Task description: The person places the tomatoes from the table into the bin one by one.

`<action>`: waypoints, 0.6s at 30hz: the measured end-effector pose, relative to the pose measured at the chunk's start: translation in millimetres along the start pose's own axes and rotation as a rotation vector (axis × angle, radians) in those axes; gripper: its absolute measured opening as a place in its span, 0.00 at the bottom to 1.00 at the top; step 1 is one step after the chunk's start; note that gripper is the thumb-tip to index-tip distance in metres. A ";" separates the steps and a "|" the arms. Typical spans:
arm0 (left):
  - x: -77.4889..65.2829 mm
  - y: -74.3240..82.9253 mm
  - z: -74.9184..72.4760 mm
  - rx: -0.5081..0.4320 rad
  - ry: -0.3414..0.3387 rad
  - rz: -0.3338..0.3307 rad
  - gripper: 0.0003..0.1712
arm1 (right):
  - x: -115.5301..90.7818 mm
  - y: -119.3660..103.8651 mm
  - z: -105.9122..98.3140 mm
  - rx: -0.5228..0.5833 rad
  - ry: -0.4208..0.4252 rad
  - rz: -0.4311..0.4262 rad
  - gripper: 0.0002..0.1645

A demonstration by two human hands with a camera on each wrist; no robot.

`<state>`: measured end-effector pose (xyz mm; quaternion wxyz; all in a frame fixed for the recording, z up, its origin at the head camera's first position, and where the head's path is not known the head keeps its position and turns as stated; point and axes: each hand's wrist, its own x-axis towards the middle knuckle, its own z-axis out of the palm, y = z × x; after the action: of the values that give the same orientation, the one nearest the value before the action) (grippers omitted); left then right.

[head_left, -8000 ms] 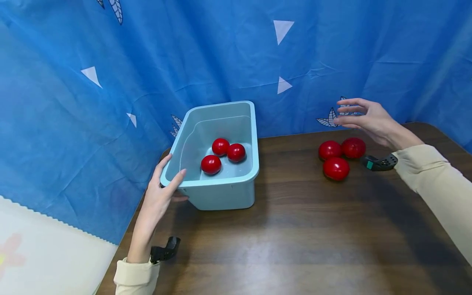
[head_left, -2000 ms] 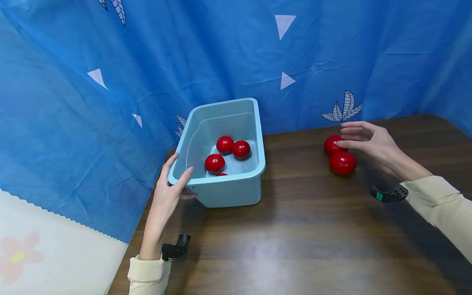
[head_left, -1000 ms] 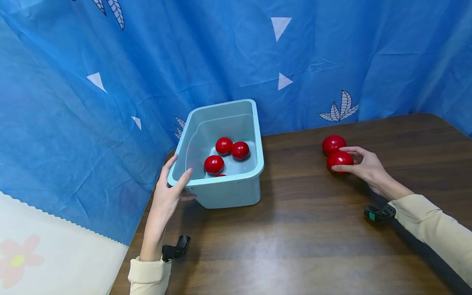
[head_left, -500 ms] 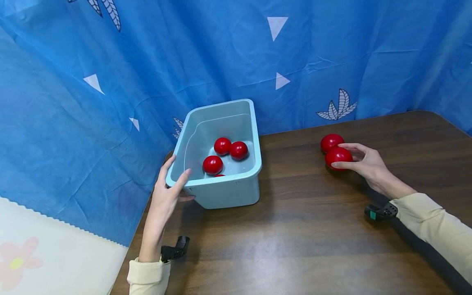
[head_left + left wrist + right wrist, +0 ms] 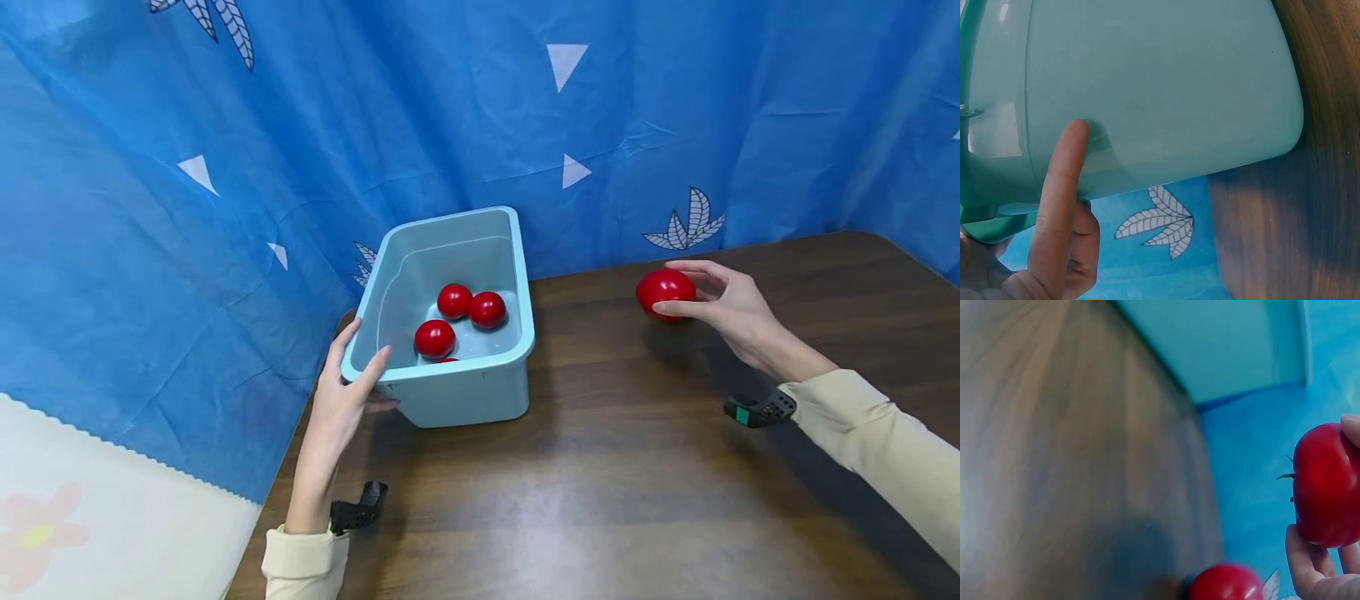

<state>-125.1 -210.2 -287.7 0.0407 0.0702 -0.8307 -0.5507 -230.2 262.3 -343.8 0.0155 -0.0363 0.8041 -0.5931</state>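
My right hand (image 5: pixel 738 312) pinches a red tomato (image 5: pixel 666 287) between thumb and fingers, raised over the back right of the table. The right wrist view shows a thin green stalk on this held tomato (image 5: pixel 1325 487). A second tomato (image 5: pixel 1225 584) sits on the table below it there; in the head view the held one hides it. At the left, my left hand (image 5: pixel 333 408) grips the near left corner of a light blue plastic tub (image 5: pixel 457 400), thumb over the rim and fingers against the outside. Several tomatoes (image 5: pixel 435 339) lie inside, one mostly hidden behind the front wall.
The dark wooden table (image 5: pixel 600 492) runs back to a blue curtain (image 5: pixel 450 100) with white leaf and triangle prints. A white cloth (image 5: pixel 112 508) with a flower shows at the lower left. The tub's back stands close to the curtain.
Eight seconds ago three tomatoes lay at the right; one has since gone into the tub. The right hand has now gripped the nearest one and lifted it up and leftward. The left hand stays put.
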 end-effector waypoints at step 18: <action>0.8 -1.2 -1.5 -0.016 -0.001 -0.013 0.45 | 39.3 -143.3 96.5 0.190 -0.158 -0.243 0.37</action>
<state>-125.6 -212.1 -288.3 0.0372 0.0747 -0.8258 -0.5577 -257.1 125.2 -234.8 0.0102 -0.1781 0.7303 -0.6594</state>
